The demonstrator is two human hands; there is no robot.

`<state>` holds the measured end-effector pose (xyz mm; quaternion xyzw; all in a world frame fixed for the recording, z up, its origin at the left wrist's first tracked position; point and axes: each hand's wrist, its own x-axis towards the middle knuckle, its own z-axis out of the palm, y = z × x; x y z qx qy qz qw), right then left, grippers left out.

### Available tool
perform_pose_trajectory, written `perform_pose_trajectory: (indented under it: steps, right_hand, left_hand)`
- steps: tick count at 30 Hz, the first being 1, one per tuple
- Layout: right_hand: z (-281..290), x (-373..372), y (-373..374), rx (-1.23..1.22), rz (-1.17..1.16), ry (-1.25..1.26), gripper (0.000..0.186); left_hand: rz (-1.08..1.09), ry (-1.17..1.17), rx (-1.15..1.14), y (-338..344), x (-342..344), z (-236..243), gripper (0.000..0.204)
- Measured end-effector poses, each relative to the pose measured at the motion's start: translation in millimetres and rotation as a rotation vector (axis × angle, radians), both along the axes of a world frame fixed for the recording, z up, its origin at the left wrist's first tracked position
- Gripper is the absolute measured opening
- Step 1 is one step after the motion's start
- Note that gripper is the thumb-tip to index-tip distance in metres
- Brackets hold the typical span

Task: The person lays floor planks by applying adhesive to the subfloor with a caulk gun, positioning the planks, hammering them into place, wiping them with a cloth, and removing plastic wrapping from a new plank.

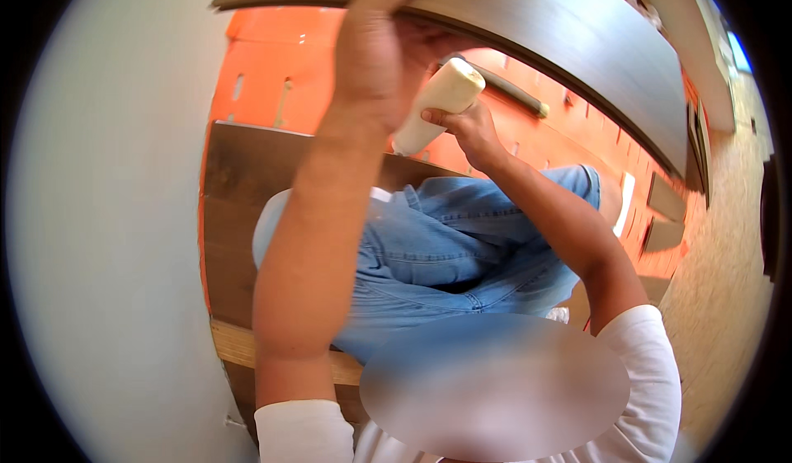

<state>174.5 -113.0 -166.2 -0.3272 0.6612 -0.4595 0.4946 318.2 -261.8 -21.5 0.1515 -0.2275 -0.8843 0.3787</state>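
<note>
My left hand [381,59] grips the edge of a long brown-grey wood-look floor plank [561,30], raised and tilted across the top of the view, thumb on its face. In my right hand [472,131] is a cream plastic squeeze bottle [441,100], tipped over with its narrow end pointing down. That end is close to the far edge of a laid brown plank [256,158]; I cannot tell whether they touch. Behind the bottle, a dark rod-shaped handle [511,92] with a yellowish tip lies on the orange underlay [309,59]; its other end is partly hidden.
A pale wall [115,216] rises along the left side. Short plank offcuts [665,197] and a white strip [624,203] lie at the right. Beyond them runs a light tan floor [701,306]. My legs in blue jeans [429,249] are folded over the laid planks.
</note>
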Motion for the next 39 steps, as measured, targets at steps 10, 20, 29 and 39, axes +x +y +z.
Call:
perform_pose_trajectory:
  steps: [10,20,29,39]
  right_hand:
    - [10,-72,48,0.023,-0.070,-0.005,0.046]
    - [17,-347,163,0.157,-0.809,-0.118,0.056]
    - [128,-221,23,-0.141,-0.120,0.382,0.037]
    - [117,-86,-74,-0.087,0.117,0.643,0.053]
  left_hand:
    - [0.048,-0.101,-0.079,-4,-5,-13,0.027]
    - [0.084,-0.196,-0.076,3,-12,-10,0.033]
    - [-0.126,-0.365,-0.228,17,5,-17,0.031]
    - [-0.509,-0.752,-0.393,-1,71,-11,0.052]
